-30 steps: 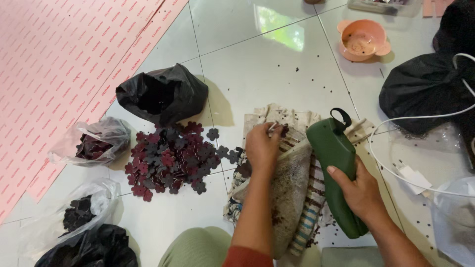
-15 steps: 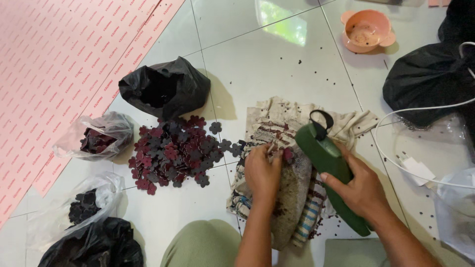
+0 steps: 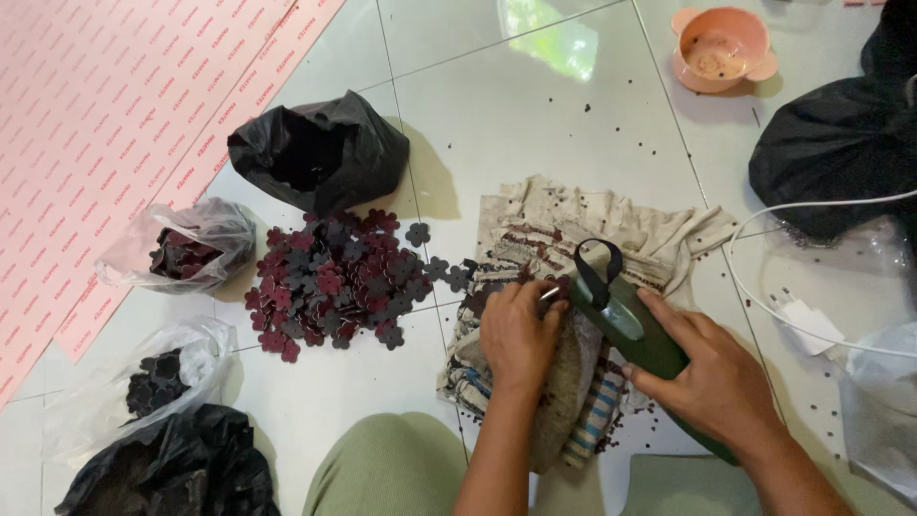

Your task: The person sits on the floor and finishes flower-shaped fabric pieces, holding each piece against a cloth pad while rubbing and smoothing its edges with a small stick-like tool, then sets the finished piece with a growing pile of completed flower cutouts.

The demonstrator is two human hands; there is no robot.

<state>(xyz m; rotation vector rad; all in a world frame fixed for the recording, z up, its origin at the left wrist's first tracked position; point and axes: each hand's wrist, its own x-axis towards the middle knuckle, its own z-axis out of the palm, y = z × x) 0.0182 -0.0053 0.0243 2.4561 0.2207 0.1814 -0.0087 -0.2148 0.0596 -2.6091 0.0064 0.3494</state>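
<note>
Your right hand (image 3: pixel 721 382), gripping the green tool (image 3: pixel 635 334), has swung its tip toward ten o'clock, meeting your left hand (image 3: pixel 516 334), whose fingers now pinch a small piece on the cloth (image 3: pixel 611 220).

Domestic floor used as craft workspace: white tiled floor (image 3: pixel 535 124), pile of dark red flower cut-outs (image 3: pixel 330 282), plastic bags (image 3: pixel 177 250), folded cloth (image 3: pixel 564 287), pink bowl (image 3: pixel 721 48).

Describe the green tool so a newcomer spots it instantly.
Start at the striped cloth on the white tile floor. The right hand grips a dark green handheld tool over it. Only it has a black strap loop; nearby are dark red flower cutouts.
</note>
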